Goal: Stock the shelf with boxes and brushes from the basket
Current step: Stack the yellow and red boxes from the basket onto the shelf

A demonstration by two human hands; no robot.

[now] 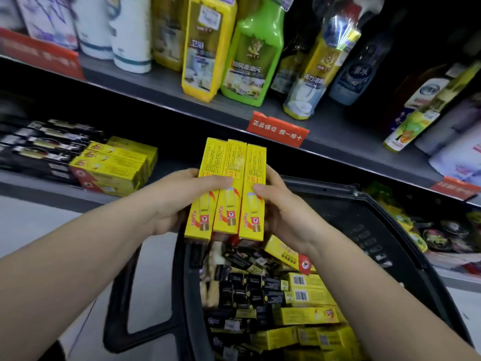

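Our two hands held three boxes [227,188] between them: left hand [174,201] with its thumb curled across the box faces, right hand [286,214] with its thumb pressed on the rightmost. We held them side by side, touching, above the basket [369,212] and just short of the shelf [39,190]. Each box was long, slim and yellow, with fine red print on the far half and a red badge near our end. Their long axes ran away from us, far ends toward the shelf. On it lay a stack [114,165] of at least three like boxes beside black packs [41,144].
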